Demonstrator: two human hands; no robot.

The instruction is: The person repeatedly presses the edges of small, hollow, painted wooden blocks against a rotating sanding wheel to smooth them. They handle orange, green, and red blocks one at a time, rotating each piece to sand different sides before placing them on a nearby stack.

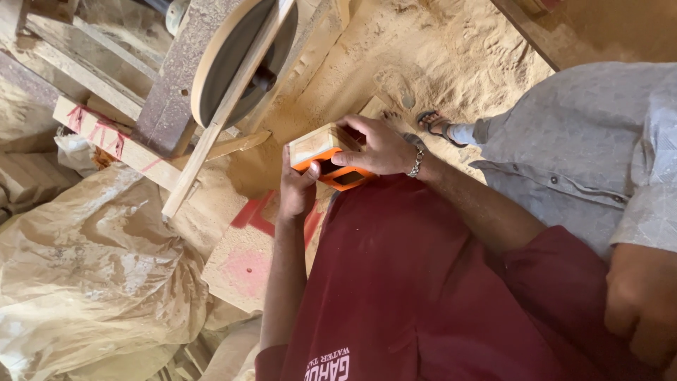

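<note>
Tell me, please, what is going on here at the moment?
A person in a dark red shirt holds a small wooden block with orange-painted sides in both bare hands. The left hand grips it from below; the right hand, with a metal bracelet at the wrist, covers its top. Beside them stands a large round disc on a wooden frame, and sawdust covers the floor. Another person in a grey shirt stands close by.

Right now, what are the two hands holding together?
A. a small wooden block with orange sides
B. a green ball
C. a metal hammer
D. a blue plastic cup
A: both the left hand and the right hand, which wears a bracelet, grip a small wooden block with orange sides above the sawdust-covered floor.
</note>
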